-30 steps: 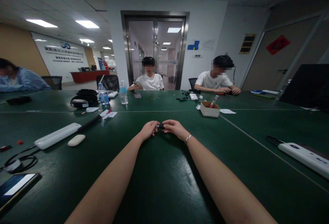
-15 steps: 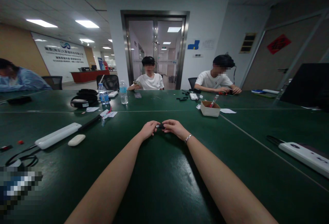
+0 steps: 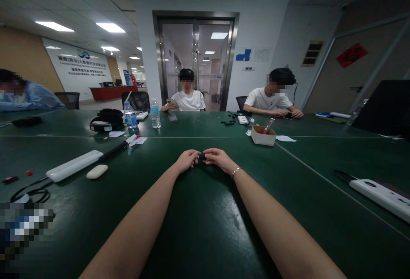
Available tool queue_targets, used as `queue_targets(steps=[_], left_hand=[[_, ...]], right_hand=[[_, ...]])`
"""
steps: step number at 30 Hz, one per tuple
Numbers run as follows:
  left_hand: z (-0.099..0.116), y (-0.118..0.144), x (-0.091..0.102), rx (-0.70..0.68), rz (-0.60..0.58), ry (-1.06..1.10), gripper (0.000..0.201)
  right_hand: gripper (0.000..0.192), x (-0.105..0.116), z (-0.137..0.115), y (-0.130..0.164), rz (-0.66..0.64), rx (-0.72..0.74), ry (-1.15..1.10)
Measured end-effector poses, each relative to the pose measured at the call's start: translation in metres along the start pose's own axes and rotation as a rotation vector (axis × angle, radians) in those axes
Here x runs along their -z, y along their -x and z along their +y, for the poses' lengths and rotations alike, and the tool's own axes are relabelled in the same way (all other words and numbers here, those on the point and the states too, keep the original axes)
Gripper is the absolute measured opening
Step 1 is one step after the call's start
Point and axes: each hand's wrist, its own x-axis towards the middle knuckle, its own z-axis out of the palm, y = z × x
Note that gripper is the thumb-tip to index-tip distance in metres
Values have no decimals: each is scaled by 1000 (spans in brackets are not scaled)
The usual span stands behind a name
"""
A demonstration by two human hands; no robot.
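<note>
Both hands meet over the middle of the green table [image 3: 198, 210], joined by a small black piece with a silvery end [image 3: 201, 157]. Its exact kind is too small to make out. My left hand [image 3: 186, 161] pinches the silvery end on the left side. Thumb and fingers of my right hand [image 3: 219, 160] close round the black end; a bracelet [image 3: 235, 172] circles that wrist. Fingertips hide part of the piece at either end.
A cardboard box [image 3: 263, 138] holding a tool stands beyond my right hand. Leftward are a white power strip [image 3: 75, 165], a white oval case [image 3: 97, 171], bottles [image 3: 155, 116] and a black pouch [image 3: 105, 121]. Another white strip [image 3: 381, 193] lies right. Several people sit around the table.
The view has shifted slightly, so the surroundings sit a little to the right. Both hands keep their hold on the black piece, with hardly any movement.
</note>
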Motion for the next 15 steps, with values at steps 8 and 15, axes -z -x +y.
queue_targets(steps=[8, 15], left_hand=[[2, 1, -2, -9, 23, -32, 33], [1, 0, -1, 0, 19, -10, 36]], right_hand=[[14, -1, 1, -1, 10, 4, -5], [14, -4, -3, 2, 22, -1, -17]])
